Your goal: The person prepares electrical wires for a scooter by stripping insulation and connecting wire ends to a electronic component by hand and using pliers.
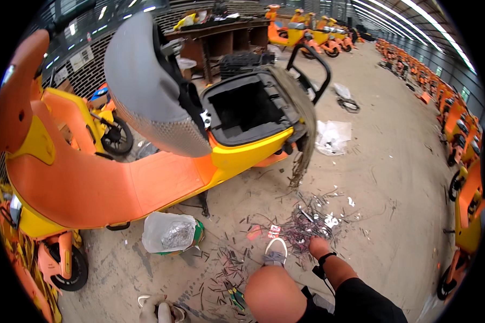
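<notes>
My right hand [319, 247], bare with a black band at the wrist, reaches down to a tangled heap of cut cable scraps [302, 229] on the floor. Its fingers are hidden from above, so their grip does not show. At the lower edge, a pale grey gloved shape [164, 311] looks like my left hand beside a light shoe; its fingers are only partly in view. Between my legs lie green-handled pliers [235, 296] among loose wire bits. A bag-lined bucket [172, 234] holding small grey scraps stands ahead on the left.
An orange and yellow electric scooter [140, 183] stands close in front, its grey seat [140, 81] raised over an open storage compartment [248, 107]. A cable bundle [305, 129] hangs off its rear. Clear plastic [333, 137] lies beyond. Scooters line the right side.
</notes>
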`<state>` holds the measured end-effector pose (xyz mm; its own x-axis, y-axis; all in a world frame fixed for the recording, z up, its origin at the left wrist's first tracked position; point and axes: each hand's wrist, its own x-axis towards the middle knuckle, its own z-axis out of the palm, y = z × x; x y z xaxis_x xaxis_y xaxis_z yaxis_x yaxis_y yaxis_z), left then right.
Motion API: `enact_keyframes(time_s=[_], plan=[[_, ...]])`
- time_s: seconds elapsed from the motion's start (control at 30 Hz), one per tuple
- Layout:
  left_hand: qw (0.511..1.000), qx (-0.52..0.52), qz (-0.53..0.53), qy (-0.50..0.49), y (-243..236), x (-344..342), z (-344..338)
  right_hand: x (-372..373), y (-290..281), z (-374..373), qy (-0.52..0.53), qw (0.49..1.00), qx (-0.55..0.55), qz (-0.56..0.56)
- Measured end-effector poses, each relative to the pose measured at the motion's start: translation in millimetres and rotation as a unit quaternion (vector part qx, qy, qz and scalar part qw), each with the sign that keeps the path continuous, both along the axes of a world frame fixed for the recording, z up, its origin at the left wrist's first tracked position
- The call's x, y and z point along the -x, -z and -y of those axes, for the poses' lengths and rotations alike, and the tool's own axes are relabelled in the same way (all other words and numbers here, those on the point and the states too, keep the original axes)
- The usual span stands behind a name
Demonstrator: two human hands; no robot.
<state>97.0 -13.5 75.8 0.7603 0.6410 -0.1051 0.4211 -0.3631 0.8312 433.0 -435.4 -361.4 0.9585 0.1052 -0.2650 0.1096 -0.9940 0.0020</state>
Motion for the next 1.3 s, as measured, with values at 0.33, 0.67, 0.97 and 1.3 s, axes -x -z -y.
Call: enact_keyframes(time_s=[0.33, 0.67, 0.97, 1.3], plan=[[0.997, -0.034, -0.065, 0.017, 5, -16, 8, -62, 60, -29, -0.023, 0.999, 0.039, 0.006], [0.985, -0.058, 0.013, 0.16, -19, -40, 31, -81, -119, -73, -0.054, 0.953, -0.285, -0.083], [0.976, -0.056, 0.106, 0.183, 19, -67, 49, 7, -442, -160, -0.058, 0.715, -0.591, -0.37], [0.936, 0.232, 0.204, 0.165, 23, -45, 33, 133, -509, -219, -0.161, 0.626, -0.572, -0.505]])
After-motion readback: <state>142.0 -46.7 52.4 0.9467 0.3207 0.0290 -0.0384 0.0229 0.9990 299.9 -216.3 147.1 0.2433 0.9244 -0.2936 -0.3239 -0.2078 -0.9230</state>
